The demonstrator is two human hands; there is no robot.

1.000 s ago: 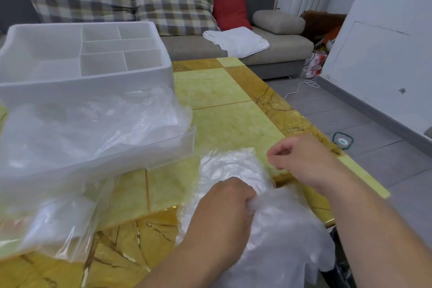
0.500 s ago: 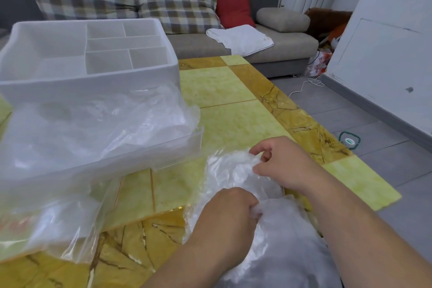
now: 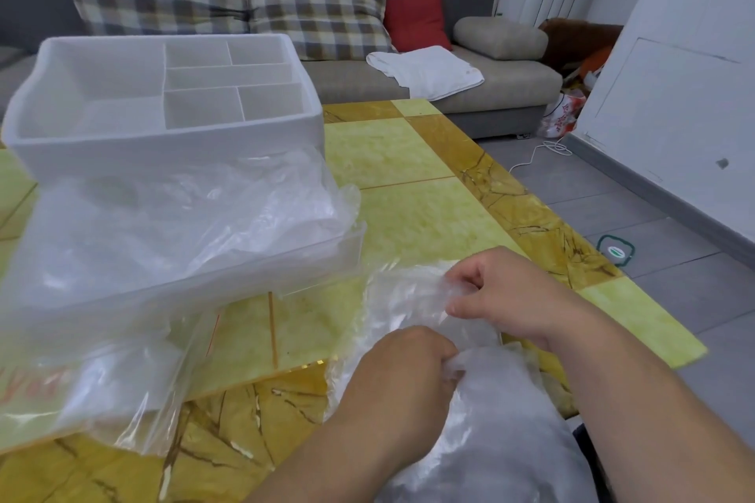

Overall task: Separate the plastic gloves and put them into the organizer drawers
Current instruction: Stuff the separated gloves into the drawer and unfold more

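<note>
A crumpled bundle of clear plastic gloves (image 3: 482, 433) lies at the near edge of the yellow-green table (image 3: 408, 192). My left hand (image 3: 400, 376) grips the bundle from the left. My right hand (image 3: 502, 294) pinches a thin glove layer (image 3: 404, 298) at the bundle's far side. A white organizer (image 3: 171, 143) with an open divided top stands at the far left. Its clear drawer (image 3: 204, 274) is pulled out toward me and holds loose clear gloves (image 3: 175, 225).
An open clear plastic bag (image 3: 102, 392) with red print lies under the drawer at the near left. Behind the table stands a grey sofa (image 3: 482, 90) with plaid cushions, a red cushion and a white cloth. Grey floor with a white cable lies to the right.
My right hand moved in from the table's right edge to the bundle and took a pinch of plastic. My left hand kept its grip on the bundle.
</note>
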